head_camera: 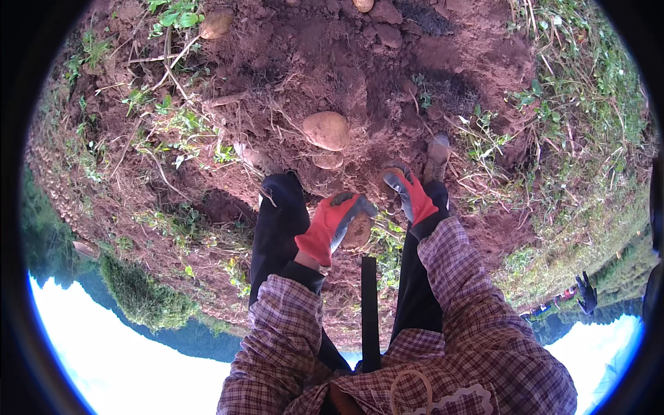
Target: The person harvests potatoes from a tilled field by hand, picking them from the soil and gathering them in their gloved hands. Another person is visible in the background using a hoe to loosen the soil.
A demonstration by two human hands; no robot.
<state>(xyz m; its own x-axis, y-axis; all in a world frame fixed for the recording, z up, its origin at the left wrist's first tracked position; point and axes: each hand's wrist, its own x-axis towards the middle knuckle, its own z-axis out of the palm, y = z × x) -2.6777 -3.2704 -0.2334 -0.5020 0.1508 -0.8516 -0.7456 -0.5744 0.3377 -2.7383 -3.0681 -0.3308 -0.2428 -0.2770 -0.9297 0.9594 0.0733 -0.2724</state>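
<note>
My left hand (336,222), in a red glove with a grey coated palm, is between my legs with its fingers curled. A brown potato (357,232) shows beside its palm, partly covered by the glove; I cannot tell whether it is gripped or lies on the soil. My right hand (408,193), gloved alike, is low beside my right shin, its soil-darkened fingertips bent toward the earth. What those fingers touch is unclear. Ahead of both hands, a large potato (327,130) rests on the reddish soil, with a smaller, partly buried one (328,160) just below it.
Farther out lie another potato (216,23) at the upper left and one (363,4) at the top edge. Dry stalks (171,67) and weeds (181,129) cover the left side. Grass (586,93) borders the right. My soil-covered shoes (437,150) stand in loose earth.
</note>
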